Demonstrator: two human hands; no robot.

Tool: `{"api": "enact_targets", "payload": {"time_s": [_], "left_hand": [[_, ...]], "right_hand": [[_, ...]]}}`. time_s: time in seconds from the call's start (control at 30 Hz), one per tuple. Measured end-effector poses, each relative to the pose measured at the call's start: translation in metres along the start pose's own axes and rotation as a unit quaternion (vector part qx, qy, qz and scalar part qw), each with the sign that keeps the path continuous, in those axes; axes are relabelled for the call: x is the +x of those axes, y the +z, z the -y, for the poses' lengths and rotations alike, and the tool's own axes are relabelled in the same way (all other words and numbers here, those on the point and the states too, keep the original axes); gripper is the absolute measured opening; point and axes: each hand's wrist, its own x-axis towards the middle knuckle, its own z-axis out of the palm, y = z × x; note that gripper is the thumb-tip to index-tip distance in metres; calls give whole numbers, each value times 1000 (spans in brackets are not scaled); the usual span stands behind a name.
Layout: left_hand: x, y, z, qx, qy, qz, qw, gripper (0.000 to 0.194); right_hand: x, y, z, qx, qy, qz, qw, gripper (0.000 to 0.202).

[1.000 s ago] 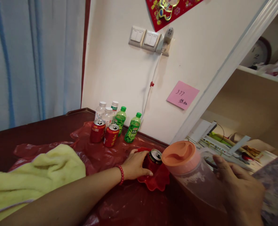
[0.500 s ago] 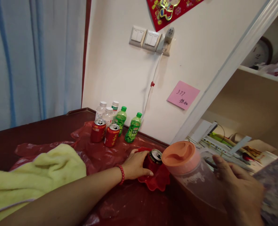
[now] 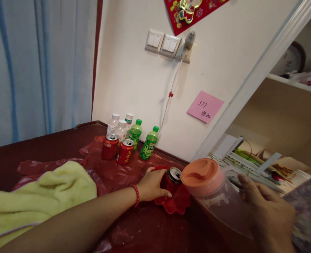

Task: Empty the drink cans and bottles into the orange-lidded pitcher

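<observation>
My left hand (image 3: 153, 184), with a red bead bracelet at the wrist, is closed around the side of a dark red drink can (image 3: 172, 181). The can's top is open, and it stands in a red dish with a wavy rim (image 3: 175, 206). In my right hand (image 3: 267, 211) is the handle of a clear plastic pitcher (image 3: 224, 202) with an orange lid (image 3: 201, 172). The pitcher is tilted, its lid end close beside the can's top. I cannot make out any liquid running from it.
Behind the dish stand two red cans (image 3: 125, 151), two green bottles (image 3: 149, 143) and several white-capped clear bottles (image 3: 113, 123). A yellow towel (image 3: 63, 189) lies at left on red plastic sheeting (image 3: 103, 172). A white cord (image 3: 168, 105) hangs down the wall.
</observation>
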Motion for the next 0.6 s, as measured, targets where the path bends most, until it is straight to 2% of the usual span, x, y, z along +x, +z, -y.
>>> {"api": "enact_targets", "payload": {"time_s": [0.4,0.6], "left_hand": [[0,1,1,-5,-1,2,1000,90],[1,3,5,-1,12,-5,1000,82]], "right_hand": [[1,-1,-1,-7,-6,0,1000,56],[-1,-1,3,-15,-9,4,1000,58]]}}
